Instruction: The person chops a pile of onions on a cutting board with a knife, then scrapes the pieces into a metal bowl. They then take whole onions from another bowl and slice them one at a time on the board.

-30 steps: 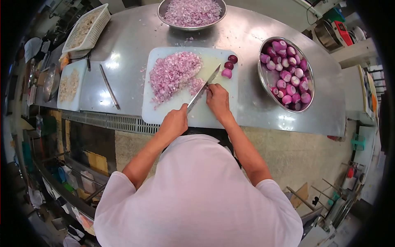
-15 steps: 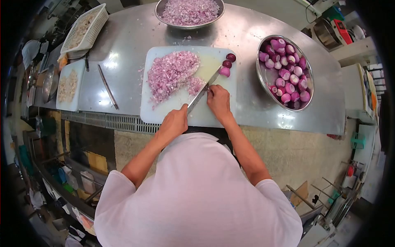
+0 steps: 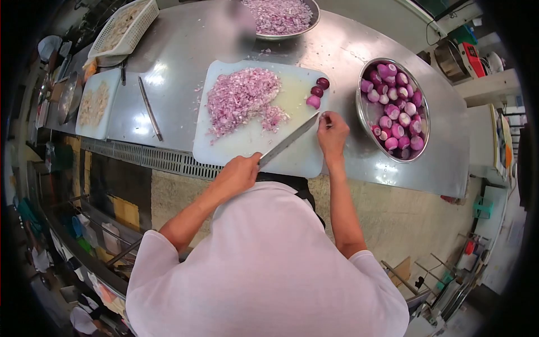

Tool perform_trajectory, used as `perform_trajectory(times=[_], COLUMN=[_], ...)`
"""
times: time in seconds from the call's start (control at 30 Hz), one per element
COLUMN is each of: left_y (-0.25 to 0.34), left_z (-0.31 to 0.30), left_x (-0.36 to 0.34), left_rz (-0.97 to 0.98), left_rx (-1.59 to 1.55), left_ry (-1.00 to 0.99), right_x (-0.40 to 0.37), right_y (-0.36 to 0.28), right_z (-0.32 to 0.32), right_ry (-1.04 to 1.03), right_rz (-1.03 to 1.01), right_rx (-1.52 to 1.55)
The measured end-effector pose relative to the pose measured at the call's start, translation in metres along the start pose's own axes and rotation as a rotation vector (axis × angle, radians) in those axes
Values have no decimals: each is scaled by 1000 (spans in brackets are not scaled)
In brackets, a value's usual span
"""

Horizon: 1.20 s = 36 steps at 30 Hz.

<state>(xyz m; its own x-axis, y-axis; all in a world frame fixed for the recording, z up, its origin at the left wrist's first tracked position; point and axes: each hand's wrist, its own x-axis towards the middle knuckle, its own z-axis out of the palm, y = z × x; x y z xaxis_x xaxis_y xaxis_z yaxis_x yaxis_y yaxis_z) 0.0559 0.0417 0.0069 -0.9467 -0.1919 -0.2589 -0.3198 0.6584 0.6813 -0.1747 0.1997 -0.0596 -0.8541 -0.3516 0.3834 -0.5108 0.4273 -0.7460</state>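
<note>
My left hand (image 3: 240,172) is closed around the handle of a knife (image 3: 289,140). Its blade slants up and right over the white cutting board (image 3: 224,151). Close to the blade's tip is my right hand (image 3: 333,133), fingers curled together at the board's right edge; whatever they may pinch is too small to make out. Finely chopped red onion (image 3: 241,101) lies heaped on the board's left half, with a smaller loose pile (image 3: 273,117) beside it. Several peeled red onion pieces (image 3: 313,101) sit in a short row at the upper right of the board.
A steel bowl of whole peeled red onions (image 3: 397,123) stands to the right. Another bowl (image 3: 275,37) at the back holds chopped onion. Left are a metal rod (image 3: 149,109), a smaller board (image 3: 90,132) with pale pieces and a white basket (image 3: 140,33). A blurred patch covers the top middle.
My right hand has moved right, from beside the blade to near its tip. The knife has swung to a flatter slant, its tip shifting right and down, away from the onion pieces.
</note>
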Motion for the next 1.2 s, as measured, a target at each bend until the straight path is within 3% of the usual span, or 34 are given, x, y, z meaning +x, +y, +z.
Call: perform_trajectory(times=[0.17,0.33,0.47,0.6,0.67,0.77,0.87,1.03,1.2], left_y=[-32,-21,-20,-41,-42,-13,-28,-8,2], left_z=[-21,-12,-1,-17,-26,-27,2,-9,-19], left_x=[10,4,-9,-1,2,-1,20,16,12], left_rz=[-104,-61,-20,-166,-104,-115,-52,-80,-94], left_rx=[-19,33,-115,-63,51,29,106,62,96], left_ry=[158,290,93,264,345,311,302,223,179], right_x=[22,39,44,28,13,-1,-2,0,-1], right_y=[5,21,33,13,-2,-27,-47,-48,-46], right_z=[-4,16,33,37,47,52,52,55,56], right_ry=[-10,-69,-133,-257,-304,-366,-399,-389,-374], right_rz=[-85,-112,-147,-63,-73,-87,-123,-251,-254], right_rx=[-28,-62,-52,53,87,71,-16,-163,-149])
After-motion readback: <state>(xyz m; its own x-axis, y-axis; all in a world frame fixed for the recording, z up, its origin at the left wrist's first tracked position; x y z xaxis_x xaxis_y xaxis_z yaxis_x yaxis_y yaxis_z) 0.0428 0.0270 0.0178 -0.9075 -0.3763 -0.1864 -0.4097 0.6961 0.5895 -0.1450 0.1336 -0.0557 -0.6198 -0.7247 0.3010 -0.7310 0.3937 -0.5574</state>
